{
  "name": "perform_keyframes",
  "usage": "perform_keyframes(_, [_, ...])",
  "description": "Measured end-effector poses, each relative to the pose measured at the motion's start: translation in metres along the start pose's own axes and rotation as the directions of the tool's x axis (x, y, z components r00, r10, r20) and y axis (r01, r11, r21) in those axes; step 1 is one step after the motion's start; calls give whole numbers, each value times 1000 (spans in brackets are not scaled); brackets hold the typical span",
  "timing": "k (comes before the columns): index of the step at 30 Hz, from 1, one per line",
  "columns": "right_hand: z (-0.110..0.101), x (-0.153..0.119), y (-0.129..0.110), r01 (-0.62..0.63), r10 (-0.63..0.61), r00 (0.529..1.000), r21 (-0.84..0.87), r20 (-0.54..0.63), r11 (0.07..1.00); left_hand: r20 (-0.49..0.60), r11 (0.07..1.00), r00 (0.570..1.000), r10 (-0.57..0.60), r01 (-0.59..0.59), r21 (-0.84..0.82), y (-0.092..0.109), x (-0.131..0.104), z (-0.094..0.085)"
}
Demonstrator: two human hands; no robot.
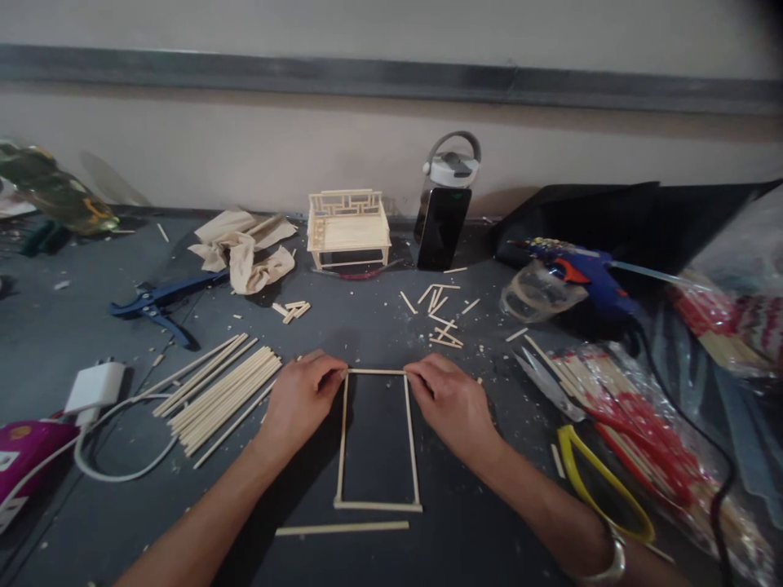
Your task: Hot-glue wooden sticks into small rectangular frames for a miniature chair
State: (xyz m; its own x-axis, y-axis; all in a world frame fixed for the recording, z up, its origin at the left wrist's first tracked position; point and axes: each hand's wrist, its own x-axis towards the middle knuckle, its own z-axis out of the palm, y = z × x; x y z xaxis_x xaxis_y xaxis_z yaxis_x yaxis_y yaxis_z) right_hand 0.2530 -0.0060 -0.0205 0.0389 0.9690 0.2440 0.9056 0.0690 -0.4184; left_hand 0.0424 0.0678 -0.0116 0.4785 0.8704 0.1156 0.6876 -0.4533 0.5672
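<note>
A rectangular frame of thin wooden sticks (378,506) lies on the dark table between my hands. Its far side is a short stick (376,372), pinched at both ends. My left hand (304,395) has thumb and fingers closed on the left end, at the far left corner. On the right end, at the other far corner, my right hand (451,399) is closed the same way. A loose stick (342,529) lies just in front of the near side. Left of my left hand is a bundle of sticks (223,399).
Behind stand a miniature wooden bench (348,232) and a phone (443,229) against a bottle (453,167). Blue pliers (156,306) and a white charger (95,390) are left. A blue glue gun (590,273), scissors (603,485) and packaged sticks (648,408) are right.
</note>
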Motion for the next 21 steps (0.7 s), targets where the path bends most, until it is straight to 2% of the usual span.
perform_keyframes(5, [1, 0, 2, 5, -5, 1000, 6, 0, 1000, -5, 1000, 1000, -9, 9, 1, -1, -1, 0])
perform_keyframes(21, [-1, 1, 2, -82, 84, 996, 91, -24, 992, -10, 1000, 1000, -19, 19, -11, -2, -6, -1])
